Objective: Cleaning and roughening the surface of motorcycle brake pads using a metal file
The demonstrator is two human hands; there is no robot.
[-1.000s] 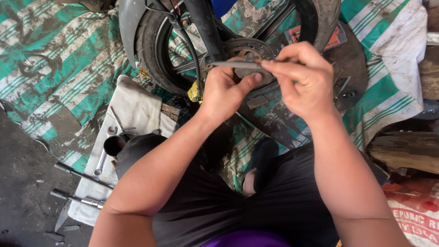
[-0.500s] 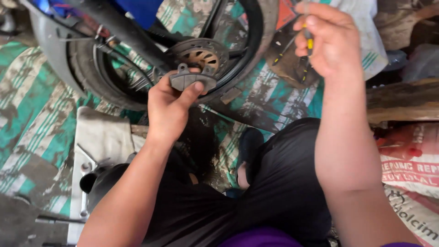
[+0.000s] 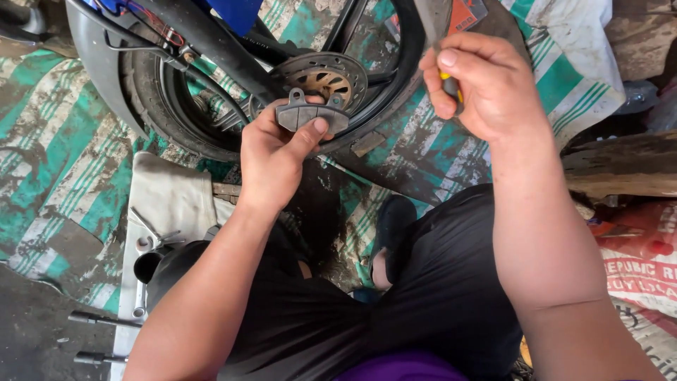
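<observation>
So the left hand (image 3: 271,159) has a grey brake pad (image 3: 312,115) pinched between thumb and fingertips, fingers closed on its lower edge. The pad's long axis runs roughly left to right, with its two little mounting ears pointing up and away toward the wheel. It's held right in front of the rusty brake disc (image 3: 326,76), just below the hub, so the left hand is clearly the nearer one to the disc.

The right hand (image 3: 486,85) is off to the right, well apart from the pad, wrapped shut around a tool with a yellow handle (image 3: 451,86); I can't see the tip.

For containers, there's a dark cup-like thing (image 3: 147,264) down on the white cloth (image 3: 169,201), but I can't tell what's in it. A few wrenches (image 3: 151,233) lie beside it.
</observation>
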